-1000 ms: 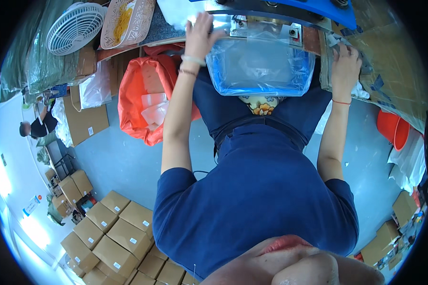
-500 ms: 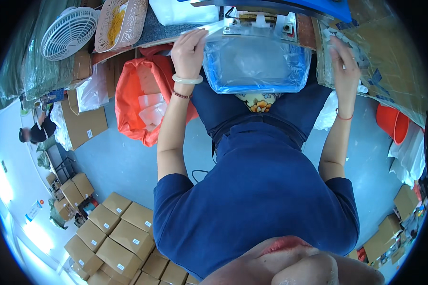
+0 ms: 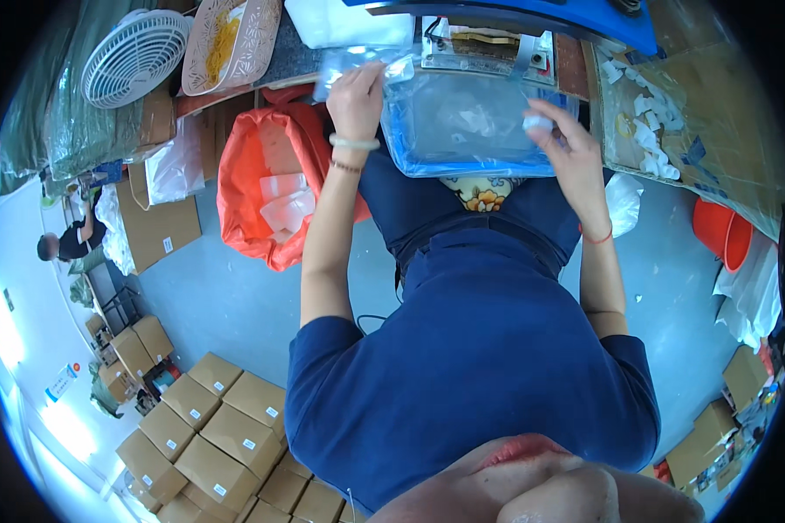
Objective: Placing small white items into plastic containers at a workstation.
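Note:
My left hand [image 3: 356, 103] is closed on a clear plastic bag [image 3: 333, 64] at the table's near edge, left of a metal machine bed [image 3: 488, 63]. Between the fingertips of my right hand [image 3: 574, 155] is a small white rounded piece [image 3: 537, 123]; its exact kind I cannot make out. That hand hovers over the right side of a blue bin lined with clear plastic [image 3: 462, 166], which sits at my lap. Similar white pieces [image 3: 657, 122] lie in an open cardboard box [image 3: 610, 153] on the right.
A blue machine part [image 3: 532, 19] overhangs the table. White plastic sheets or bags [image 3: 349, 22] lie behind my left hand. A basket with yellow bands [image 3: 229, 48] and a white fan [image 3: 137, 59] stand left. Below are a red sack [image 3: 235, 192] and, rightward, a red bucket [image 3: 722, 234].
My right hand has moved left from the cardboard box to above the lined bin, now showing a white piece in its fingers. The left hand and clear bag have shifted slightly.

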`<state>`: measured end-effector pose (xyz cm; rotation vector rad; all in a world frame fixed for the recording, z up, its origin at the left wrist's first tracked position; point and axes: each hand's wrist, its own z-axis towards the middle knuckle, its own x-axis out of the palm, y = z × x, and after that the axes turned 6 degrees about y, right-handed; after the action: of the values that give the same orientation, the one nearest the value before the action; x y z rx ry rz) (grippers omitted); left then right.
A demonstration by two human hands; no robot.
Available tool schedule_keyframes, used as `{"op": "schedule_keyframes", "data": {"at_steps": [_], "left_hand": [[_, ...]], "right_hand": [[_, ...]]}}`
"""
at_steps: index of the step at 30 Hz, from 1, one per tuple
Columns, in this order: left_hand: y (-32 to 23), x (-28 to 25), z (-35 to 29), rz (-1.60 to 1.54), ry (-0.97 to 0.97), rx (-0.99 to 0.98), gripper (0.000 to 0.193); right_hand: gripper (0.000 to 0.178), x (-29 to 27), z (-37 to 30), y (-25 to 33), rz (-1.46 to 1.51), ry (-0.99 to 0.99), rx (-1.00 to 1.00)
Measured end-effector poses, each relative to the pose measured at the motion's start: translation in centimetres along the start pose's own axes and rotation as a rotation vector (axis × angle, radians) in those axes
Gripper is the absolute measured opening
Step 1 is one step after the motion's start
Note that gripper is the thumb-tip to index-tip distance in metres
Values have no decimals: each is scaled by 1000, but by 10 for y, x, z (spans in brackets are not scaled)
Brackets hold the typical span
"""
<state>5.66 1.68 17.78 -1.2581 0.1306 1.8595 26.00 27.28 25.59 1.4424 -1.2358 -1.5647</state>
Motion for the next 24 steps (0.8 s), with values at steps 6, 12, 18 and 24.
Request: {"op": "schedule_keyframes", "data": {"at_steps": [6, 12, 18, 24], "left_hand": [[-74, -39, 5, -697, 241, -436, 20], [-104, -50, 13, -842, 389, -411, 21], [-105, -50, 16, -1056, 763, -334, 22], [-100, -3, 14, -1611, 917, -793, 23]], "right_hand": [[23, 19, 3, 14, -20, 53, -47], [24, -4, 36, 62, -217, -170, -508], [23, -33, 45, 70, -518, 253, -434], [27, -31, 63, 26, -322, 143, -197]]}}
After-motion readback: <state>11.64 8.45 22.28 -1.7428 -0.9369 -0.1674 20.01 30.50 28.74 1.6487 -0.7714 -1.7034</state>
